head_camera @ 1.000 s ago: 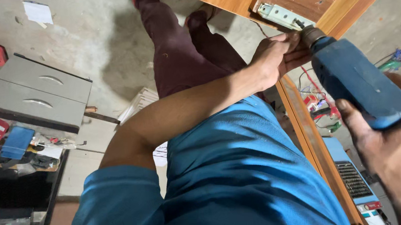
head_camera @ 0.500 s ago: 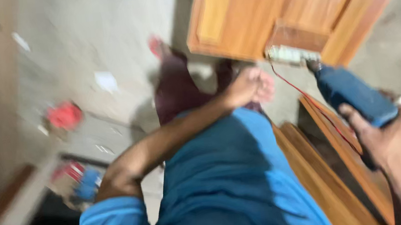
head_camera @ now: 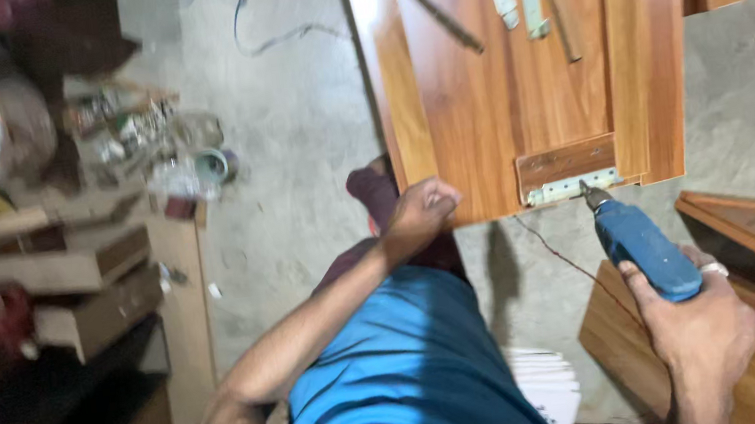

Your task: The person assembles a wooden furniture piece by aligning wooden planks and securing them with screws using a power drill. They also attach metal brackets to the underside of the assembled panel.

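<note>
blue drill (head_camera: 645, 246) sat clamped in the right hand (head_camera: 702, 336), its bit touching the metal hinge (head_camera: 574, 187) on the wooden panel (head_camera: 514, 83); left hand (head_camera: 420, 212), fingers curled together, pressed the panel's lower edge

Carpentry workshop: wooden panels (head_camera: 514, 83), drill (head_camera: 644, 246), concrete floor (head_camera: 293, 136)

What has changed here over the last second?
The view swung, showing more of the wooden panel. The left hand came off the metal hinge plate to the panel's edge. The right hand still grips the blue drill, tip at the plate.
</note>
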